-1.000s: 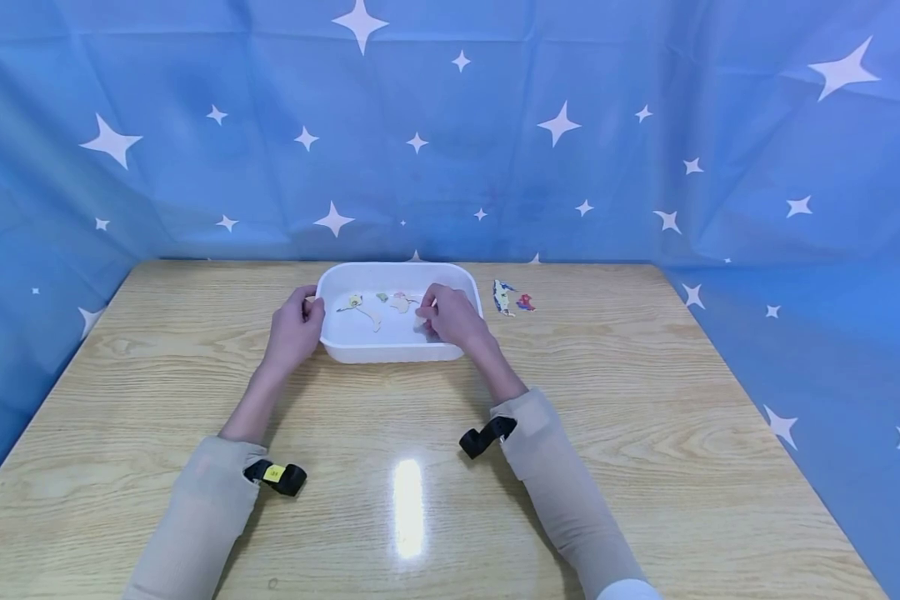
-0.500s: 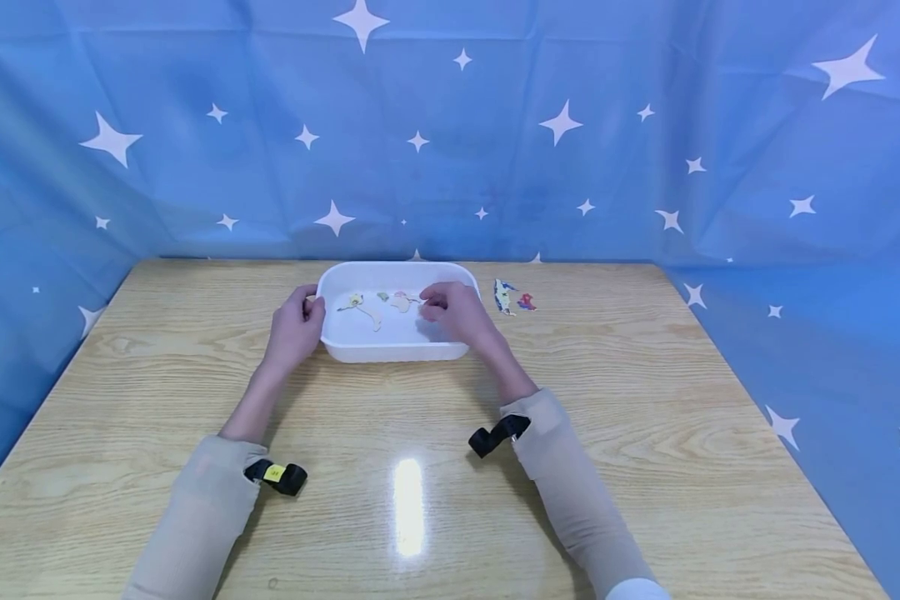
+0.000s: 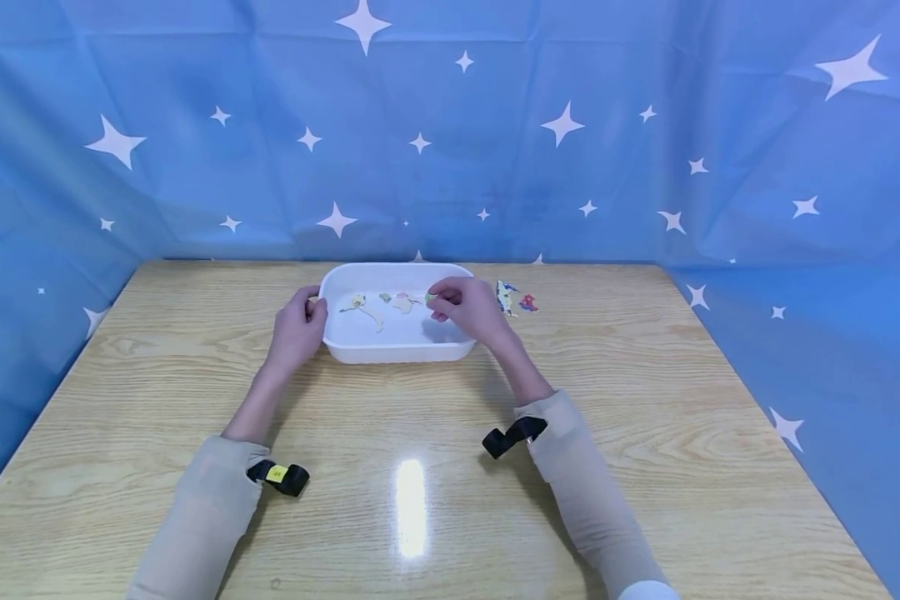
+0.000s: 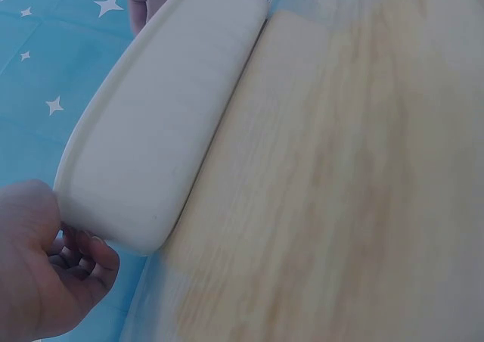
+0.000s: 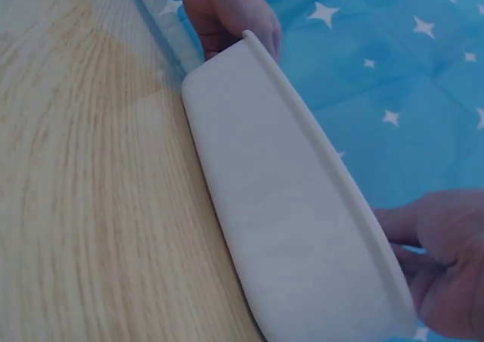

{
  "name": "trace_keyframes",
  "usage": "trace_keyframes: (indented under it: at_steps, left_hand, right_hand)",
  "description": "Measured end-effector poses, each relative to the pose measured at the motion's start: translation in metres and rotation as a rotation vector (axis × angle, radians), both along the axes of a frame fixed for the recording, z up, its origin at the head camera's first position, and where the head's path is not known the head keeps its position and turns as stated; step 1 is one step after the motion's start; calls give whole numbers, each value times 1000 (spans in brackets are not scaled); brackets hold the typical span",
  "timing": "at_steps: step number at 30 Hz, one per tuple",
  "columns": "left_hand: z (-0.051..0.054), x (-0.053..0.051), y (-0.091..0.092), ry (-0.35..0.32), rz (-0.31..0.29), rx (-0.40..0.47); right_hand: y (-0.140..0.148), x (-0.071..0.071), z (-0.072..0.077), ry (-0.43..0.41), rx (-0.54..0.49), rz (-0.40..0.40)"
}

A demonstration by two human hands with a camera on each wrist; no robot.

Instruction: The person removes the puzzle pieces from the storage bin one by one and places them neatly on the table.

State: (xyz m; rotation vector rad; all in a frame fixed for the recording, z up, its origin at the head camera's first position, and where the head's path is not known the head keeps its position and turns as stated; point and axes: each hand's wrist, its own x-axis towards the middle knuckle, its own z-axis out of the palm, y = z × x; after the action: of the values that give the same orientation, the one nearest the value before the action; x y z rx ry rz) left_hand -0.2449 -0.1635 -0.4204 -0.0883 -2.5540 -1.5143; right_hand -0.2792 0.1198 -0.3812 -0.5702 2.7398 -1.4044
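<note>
White plastic makes up the rectangular, round-cornered tray [image 3: 397, 354] sitting on a light wood-grain table [image 3: 337, 450]. Taking the tray's middle in the head view as the clock's centre, the left hand [image 3: 295, 329] is at nine o'clock, its fingers curled round the short end and holding it by the rim. The right hand [image 3: 476, 308] is at three o'clock, over the opposite end, with thumb and forefinger nearly closed and pinching a small, flat green piece [image 3: 430, 297] at about two o'clock; a shadow falls on the tray floor beneath. Whether that hand touches the rim, I cannot tell.

Inside the tray, a thin cream-coloured cut-out with a yellow patch [image 3: 357, 302] and a long curved tail lies toward nine o'clock. A tiny green scrap [image 3: 385, 297] is at eleven, and a pale, pink-tinged flat piece [image 3: 403, 305] rests near the centre, just toward one.

Outside, past the right end at three o'clock, a blue, green and white flat piece [image 3: 504, 296] lies on the wood, with a small red and blue piece [image 3: 528, 303] just beside it, apart from the tray. A blue cloth with white four-pointed stars [image 3: 255, 83] hangs at twelve. Black wrist cameras show at seven and five, on beige sleeves [image 3: 210, 492].
</note>
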Motion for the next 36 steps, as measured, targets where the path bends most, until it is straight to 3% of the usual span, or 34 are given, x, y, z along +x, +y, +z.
trace_keyframes:
  at_steps: [10, 29, 32, 36]
  left_hand:
    - [-1, 1, -2, -3, 10, -1]
    - [-1, -1, 2, 7, 14, 1]
    - [-1, -1, 2, 9, 14, 4]
    - [-1, -1, 1, 3, 21, -2]
  right_hand:
    - [27, 2, 5, 4, -119, -33]
    - [106, -9, 0, -1, -180, -168]
    - [121, -11, -6, -23, -166, -208]
    - [140, -15, -13, -34, -65, -292]
